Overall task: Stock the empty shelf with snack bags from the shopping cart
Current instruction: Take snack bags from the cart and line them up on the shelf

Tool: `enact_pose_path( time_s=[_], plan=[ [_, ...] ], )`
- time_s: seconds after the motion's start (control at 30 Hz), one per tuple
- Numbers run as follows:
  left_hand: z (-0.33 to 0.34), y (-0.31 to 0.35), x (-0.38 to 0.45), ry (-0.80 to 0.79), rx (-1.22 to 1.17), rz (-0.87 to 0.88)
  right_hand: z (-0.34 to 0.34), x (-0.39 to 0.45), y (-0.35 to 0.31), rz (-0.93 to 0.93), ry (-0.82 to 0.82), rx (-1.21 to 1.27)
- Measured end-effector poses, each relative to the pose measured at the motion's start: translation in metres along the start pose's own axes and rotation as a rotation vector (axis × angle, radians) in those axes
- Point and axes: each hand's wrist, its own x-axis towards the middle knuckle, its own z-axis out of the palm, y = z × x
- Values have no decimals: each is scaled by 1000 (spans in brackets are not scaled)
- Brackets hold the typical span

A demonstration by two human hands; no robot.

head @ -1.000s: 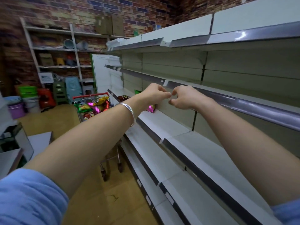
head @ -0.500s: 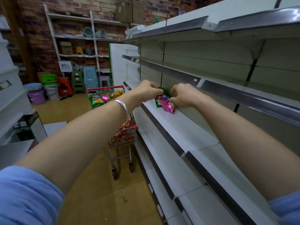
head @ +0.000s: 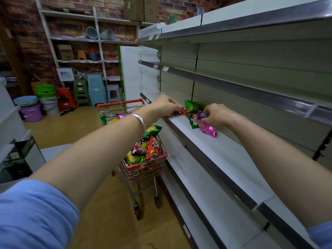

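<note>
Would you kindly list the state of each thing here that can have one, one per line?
left hand: fingers curled, gripping a red snack bag at the shelf edge
right hand: pinching the pink snack bag
pink snack bag: lying on the shelf
green snack bag: upright against the back panel
shopping cart: loaded with snack bags
upper shelves: nothing visible on them

Near of the right hand (head: pixel 216 115) gripping the pink bag (head: pixel 206 127), bare shelf (head: pixel 233 159) lies open; the upper ledge (head: pixel 251 90) caps it overhead.
</note>
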Motion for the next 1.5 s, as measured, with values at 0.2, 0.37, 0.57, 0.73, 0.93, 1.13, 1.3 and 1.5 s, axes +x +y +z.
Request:
enact_pose_path(
  time_s=[0.2, 0.37, 0.57, 0.73, 0.93, 1.13, 1.3, 1.5],
  plan=[
    [-18, -37, 61, -63, -23, 2, 22, 58, -24, 53, -48, -42],
    [-22, -62, 109, -101, -62, 3, 33, 107, -28, 87, -66, -59],
    [-24, -86, 180, -117, -48, 18, 55, 177, -18, 121, -91, -59],
    [-28, -100, 250, -135, -41, -8, 66, 244, -2, 176, -144, -81],
    [-19, -119, 322, -190, -72, -23, 75, 303, 13, 233, -192, -140],
    [-7, -134, 385, -260, -81, -13, 86, 343, 34, 291, -216, -186],
    [2, -142, 430, -343, -66, 26, 94, 368, 49, 408, -238, -205],
    [9, -155, 480, -423, -58, 49, 103, 392, 54, 545, -231, -212]
  ],
)
